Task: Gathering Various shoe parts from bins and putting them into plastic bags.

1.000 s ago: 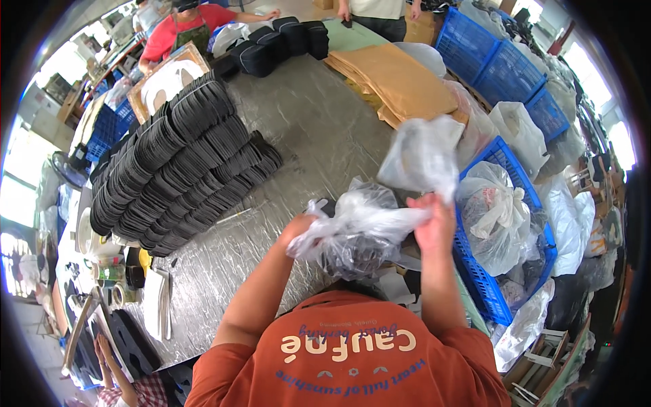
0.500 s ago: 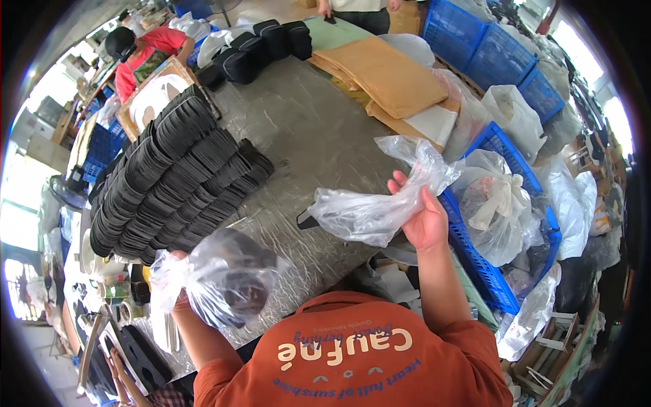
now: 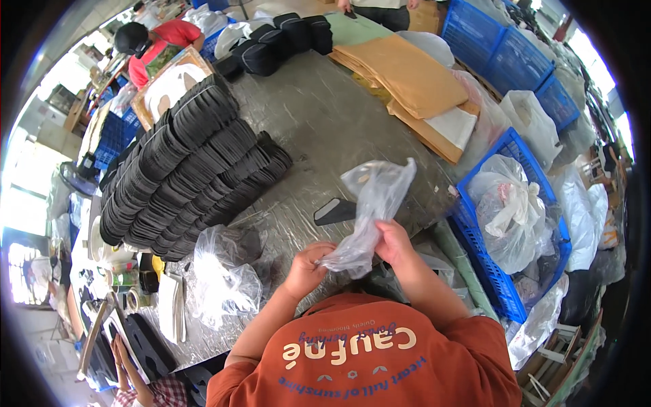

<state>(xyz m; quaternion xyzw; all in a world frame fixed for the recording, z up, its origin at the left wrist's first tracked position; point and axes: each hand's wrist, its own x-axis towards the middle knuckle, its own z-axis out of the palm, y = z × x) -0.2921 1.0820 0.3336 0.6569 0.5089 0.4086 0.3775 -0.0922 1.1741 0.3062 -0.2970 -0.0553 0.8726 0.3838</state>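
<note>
An empty-looking clear plastic bag (image 3: pixel 371 210) hangs between my two hands over the near part of the table. My left hand (image 3: pixel 307 273) is closed on the bag's lower left end. Higher up, on its right side, my right hand (image 3: pixel 394 242) pinches it. A flat black piece (image 3: pixel 335 211) with an angled end lies on the table just left of the bag. Left of my left hand rests a filled clear plastic bag (image 3: pixel 227 281) with something dark inside, touching neither hand.
Rows of stacked black pieces (image 3: pixel 196 163) cover the table's left side. Brown paper sheets (image 3: pixel 400 74) lie at the far right. A blue crate (image 3: pixel 485 261) holding a tied plastic bag stands at the right. A person in red (image 3: pixel 163 47) works at the far left.
My left hand has let go of the filled bag, which now sits on the table, and has moved right to the empty bag. My right hand has brought the empty bag nearer.
</note>
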